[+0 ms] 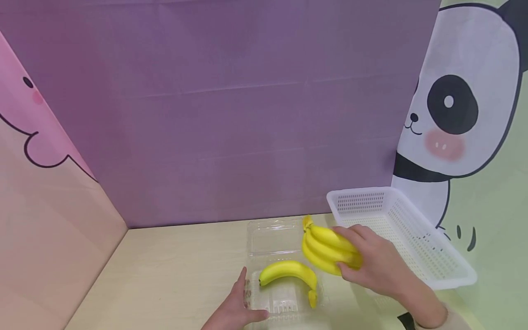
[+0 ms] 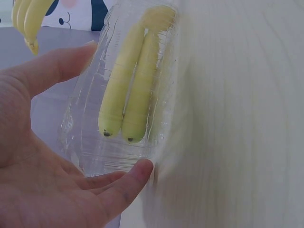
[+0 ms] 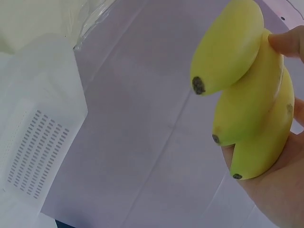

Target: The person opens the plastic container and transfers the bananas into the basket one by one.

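Observation:
My right hand point(image 1: 377, 261) grips a bunch of yellow bananas point(image 1: 326, 250), held in the air with its stem end toward the back left. In the right wrist view, three dark tips of the bunch point(image 3: 251, 90) show. Below and left of it, an open clear plastic clamshell box point(image 1: 284, 238) lies on the table. A curved banana point(image 1: 288, 270) rests in its near half; the left wrist view shows two banana lengths point(image 2: 114, 90) through the plastic, perhaps one a reflection. My left hand point(image 1: 235, 305) touches the box's near left corner, fingers extended and thumb spread.
A white perforated plastic basket point(image 1: 412, 229) stands at the right, behind my right hand. A purple backdrop point(image 1: 247, 114) rises at the table's back edge. Printed side panels bound the light wood table point(image 1: 173, 275), a panda point(image 1: 474, 91) on the right one.

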### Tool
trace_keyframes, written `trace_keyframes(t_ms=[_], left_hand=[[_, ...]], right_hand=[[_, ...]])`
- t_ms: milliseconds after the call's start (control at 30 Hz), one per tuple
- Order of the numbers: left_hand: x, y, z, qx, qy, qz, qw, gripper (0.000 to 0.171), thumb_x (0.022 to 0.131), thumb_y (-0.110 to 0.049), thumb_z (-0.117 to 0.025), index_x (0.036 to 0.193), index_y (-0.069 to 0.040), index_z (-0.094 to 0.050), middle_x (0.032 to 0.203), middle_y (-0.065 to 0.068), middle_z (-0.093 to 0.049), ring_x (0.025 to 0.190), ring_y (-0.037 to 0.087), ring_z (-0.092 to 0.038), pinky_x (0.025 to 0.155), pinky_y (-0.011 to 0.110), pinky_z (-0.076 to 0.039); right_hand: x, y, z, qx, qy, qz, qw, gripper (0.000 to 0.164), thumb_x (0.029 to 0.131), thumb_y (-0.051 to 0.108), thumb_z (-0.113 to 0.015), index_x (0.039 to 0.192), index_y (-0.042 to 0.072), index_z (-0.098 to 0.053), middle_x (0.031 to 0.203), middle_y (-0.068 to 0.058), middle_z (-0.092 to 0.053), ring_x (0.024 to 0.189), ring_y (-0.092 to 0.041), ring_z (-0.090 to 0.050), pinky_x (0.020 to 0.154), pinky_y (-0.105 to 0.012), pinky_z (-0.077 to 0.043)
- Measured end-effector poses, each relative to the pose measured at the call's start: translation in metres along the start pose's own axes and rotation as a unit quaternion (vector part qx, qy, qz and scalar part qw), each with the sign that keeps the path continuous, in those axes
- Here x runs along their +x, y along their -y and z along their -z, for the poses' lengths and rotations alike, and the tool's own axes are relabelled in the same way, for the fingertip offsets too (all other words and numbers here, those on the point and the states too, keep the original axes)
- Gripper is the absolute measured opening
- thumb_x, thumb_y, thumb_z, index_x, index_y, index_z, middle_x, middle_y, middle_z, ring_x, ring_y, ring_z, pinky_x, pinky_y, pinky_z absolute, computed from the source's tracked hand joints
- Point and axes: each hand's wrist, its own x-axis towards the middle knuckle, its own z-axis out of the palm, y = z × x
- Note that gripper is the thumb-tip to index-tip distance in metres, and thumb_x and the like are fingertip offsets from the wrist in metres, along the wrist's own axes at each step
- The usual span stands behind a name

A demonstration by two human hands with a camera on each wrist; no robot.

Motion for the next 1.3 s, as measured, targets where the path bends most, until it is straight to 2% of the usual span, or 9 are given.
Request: trace_keyframes(t_ms=[267, 500, 700, 867, 1067, 1300], left_hand=[[0.001, 0.003, 0.000, 0.000, 0.002, -0.008, 1.0000, 0.127, 0.078, -0.023, -0.089, 0.159, 0.004, 0.005, 0.157, 0.042, -0.016, 0.140, 0.056, -0.030, 0.109, 0.068, -0.031], [0.000, 0.002, 0.000, 0.005, -0.004, -0.003, 1.0000, 0.127, 0.078, -0.025, -0.089, 0.160, 0.002, 0.004, 0.158, 0.040, -0.017, 0.139, 0.055, -0.033, 0.109, 0.069, -0.031], [0.000, 0.002, 0.001, 0.011, -0.006, -0.004, 0.9999, 0.126, 0.079, -0.026, -0.088, 0.160, 0.002, 0.004, 0.157, 0.039, -0.020, 0.139, 0.054, -0.035, 0.109, 0.068, -0.032], [0.000, 0.002, 0.001, 0.009, -0.005, -0.004, 0.9999, 0.127, 0.079, -0.025, -0.088, 0.160, 0.002, 0.004, 0.158, 0.039, -0.019, 0.138, 0.054, -0.036, 0.109, 0.067, -0.033], [0.002, 0.002, 0.000, 0.005, -0.002, 0.003, 1.0000, 0.128, 0.078, -0.025, -0.089, 0.160, 0.002, 0.005, 0.158, 0.040, -0.015, 0.141, 0.057, -0.029, 0.109, 0.070, -0.030], [0.004, 0.002, 0.000, -0.006, 0.007, 0.010, 0.9999, 0.128, 0.079, -0.025, -0.089, 0.159, 0.003, 0.007, 0.158, 0.042, -0.012, 0.140, 0.060, -0.027, 0.108, 0.070, -0.031]], right_hand=[[-0.006, -0.009, 0.004, -0.010, -0.009, -0.001, 1.000, 0.064, 0.063, 0.021, -0.084, 0.124, 0.012, -0.066, 0.099, 0.006, -0.060, 0.076, -0.006, -0.051, 0.058, -0.023, -0.047], [-0.009, -0.016, 0.002, -0.015, -0.028, 0.008, 0.999, 0.040, 0.065, 0.011, -0.076, 0.106, 0.014, -0.072, 0.092, 0.006, -0.059, 0.074, -0.007, -0.051, 0.058, -0.025, -0.047], [-0.013, -0.023, 0.001, -0.024, -0.032, -0.002, 0.999, 0.038, 0.067, 0.011, -0.075, 0.104, 0.013, -0.072, 0.092, 0.005, -0.059, 0.073, -0.008, -0.052, 0.059, -0.023, -0.047], [-0.016, -0.031, 0.004, -0.028, -0.037, -0.027, 0.999, 0.037, 0.067, 0.009, -0.076, 0.104, 0.012, -0.073, 0.092, 0.005, -0.059, 0.073, -0.008, -0.052, 0.061, -0.021, -0.046], [-0.022, -0.039, 0.007, -0.030, -0.024, -0.056, 0.998, 0.038, 0.068, 0.009, -0.078, 0.105, 0.012, -0.072, 0.092, 0.005, -0.058, 0.074, -0.008, -0.049, 0.058, -0.026, -0.045], [-0.026, -0.050, 0.010, -0.034, -0.030, -0.063, 0.997, 0.038, 0.067, 0.009, -0.079, 0.105, 0.009, -0.071, 0.091, 0.003, -0.059, 0.073, -0.008, -0.048, 0.056, -0.028, -0.045]])
